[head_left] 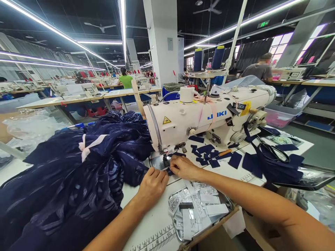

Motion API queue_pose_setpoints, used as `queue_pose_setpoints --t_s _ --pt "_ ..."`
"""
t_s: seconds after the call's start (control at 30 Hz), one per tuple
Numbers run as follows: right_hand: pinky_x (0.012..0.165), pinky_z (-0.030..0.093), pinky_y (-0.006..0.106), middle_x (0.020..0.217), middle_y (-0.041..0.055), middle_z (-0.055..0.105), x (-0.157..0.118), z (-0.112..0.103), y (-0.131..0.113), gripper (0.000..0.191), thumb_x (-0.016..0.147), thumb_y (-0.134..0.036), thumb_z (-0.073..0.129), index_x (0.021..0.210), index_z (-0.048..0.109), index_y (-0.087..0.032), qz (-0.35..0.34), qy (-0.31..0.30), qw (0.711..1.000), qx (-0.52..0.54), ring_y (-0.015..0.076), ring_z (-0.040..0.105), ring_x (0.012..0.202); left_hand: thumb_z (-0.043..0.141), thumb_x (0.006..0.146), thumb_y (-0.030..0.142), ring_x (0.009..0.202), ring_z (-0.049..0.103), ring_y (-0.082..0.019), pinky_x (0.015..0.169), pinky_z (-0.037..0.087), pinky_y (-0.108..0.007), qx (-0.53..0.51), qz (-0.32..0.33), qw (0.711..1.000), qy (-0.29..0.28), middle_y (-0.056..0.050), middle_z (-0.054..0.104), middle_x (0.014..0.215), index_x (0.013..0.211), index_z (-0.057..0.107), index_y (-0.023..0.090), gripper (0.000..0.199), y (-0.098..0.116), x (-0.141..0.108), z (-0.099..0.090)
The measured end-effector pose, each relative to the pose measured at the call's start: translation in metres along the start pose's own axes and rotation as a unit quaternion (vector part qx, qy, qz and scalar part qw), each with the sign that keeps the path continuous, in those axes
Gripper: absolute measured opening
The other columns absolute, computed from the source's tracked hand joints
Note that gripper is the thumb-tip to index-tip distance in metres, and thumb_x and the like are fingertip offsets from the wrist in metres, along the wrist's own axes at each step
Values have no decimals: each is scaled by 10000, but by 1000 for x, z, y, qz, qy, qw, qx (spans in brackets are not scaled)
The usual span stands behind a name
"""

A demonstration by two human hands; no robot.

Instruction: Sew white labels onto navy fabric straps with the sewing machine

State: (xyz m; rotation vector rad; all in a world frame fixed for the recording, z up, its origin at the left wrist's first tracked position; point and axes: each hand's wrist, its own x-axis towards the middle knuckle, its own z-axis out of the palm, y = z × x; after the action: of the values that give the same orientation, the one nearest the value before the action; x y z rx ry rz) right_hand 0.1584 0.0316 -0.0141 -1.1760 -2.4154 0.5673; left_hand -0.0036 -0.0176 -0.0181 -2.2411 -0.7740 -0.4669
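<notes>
Close to the presser foot [165, 161] of a white sewing machine [180, 118], both hands are closed. My right hand [184, 168] pinches a small navy fabric piece [170, 172] just right of the foot. My left hand [154, 183], fingers curled down, holds the near side of that piece; its fingertips are partly hidden. A large heap of navy garments [78, 174], with a pale tie [90, 145] on it, lies left of the machine. In front of my right forearm sits a metal tray [178, 234] of white printed labels [197, 204].
Navy scraps [205, 150] and an orange-handled tool [225, 152] lie under the machine arm. Black-handled scissors [274, 151] rest on navy cloth at right, beside a dark tray [320, 176]. Thread cones [198, 60] stand behind. Other people sit at machines farther back.
</notes>
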Motion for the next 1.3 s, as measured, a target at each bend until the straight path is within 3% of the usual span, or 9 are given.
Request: queue_pose_setpoints --t_s 0.5,0.63,0.73,0.9,0.97,1.1,1.2,1.3 --pt "669 345 265 785 23 557 -4 -2 2 142 789 -119 487 680 576 -137 -43 8 999 -22 125 501 717 344 768 8 517 455 -153 536 336 -287 -27 14 998 -49 -29 537 590 700 573 105 258 0 2 1" --pt "723 371 269 856 15 586 -6 -5 7 127 796 -141 514 813 636 -171 -44 1 999 28 138 516 813 358 768 15 512 445 -152 531 336 -288 -36 5 997 -62 -30 536 587 684 570 107 247 0 3 1" --pt "741 380 290 924 23 582 -11 -5 5 173 792 -125 516 872 649 -200 -76 -17 997 -25 151 507 831 378 764 16 507 442 -146 525 336 -290 -50 -6 995 -85 -30 537 593 671 568 111 231 1 5 2" --pt "665 408 312 869 93 543 -23 3 -9 143 732 -63 524 824 613 -128 -160 -33 955 -247 212 480 826 413 778 53 574 490 -163 540 358 -307 -67 1 991 -119 -43 556 630 669 567 115 198 -9 1 -6" --pt "622 417 304 855 108 530 -25 3 -13 138 718 -60 527 830 593 -105 -193 -50 935 -293 219 480 814 400 803 80 700 535 -188 615 393 -334 -84 20 988 -125 -67 602 751 705 576 123 206 -16 -5 -13" --pt "620 430 288 846 94 545 -20 -7 -6 182 760 -52 470 901 579 -92 -274 -70 902 -325 202 483 801 348 844 106 1025 502 -196 884 367 -383 -161 35 980 -115 -69 599 1065 833 582 144 238 -21 -15 -17" --pt "674 441 295 932 101 569 -12 -15 7 215 789 -56 445 957 572 -95 -307 -71 889 -331 199 493 839 377 818 90 1020 525 -165 924 376 -348 -209 11 969 -133 -63 608 1075 826 572 147 204 -14 -13 -8" --pt "704 451 306 1021 117 575 -4 -19 18 237 814 -74 433 1009 565 -100 -292 -59 892 -340 210 506 898 423 765 44 935 575 -167 874 430 -331 -196 -40 971 -130 -90 630 1024 780 568 136 173 -3 -4 4"
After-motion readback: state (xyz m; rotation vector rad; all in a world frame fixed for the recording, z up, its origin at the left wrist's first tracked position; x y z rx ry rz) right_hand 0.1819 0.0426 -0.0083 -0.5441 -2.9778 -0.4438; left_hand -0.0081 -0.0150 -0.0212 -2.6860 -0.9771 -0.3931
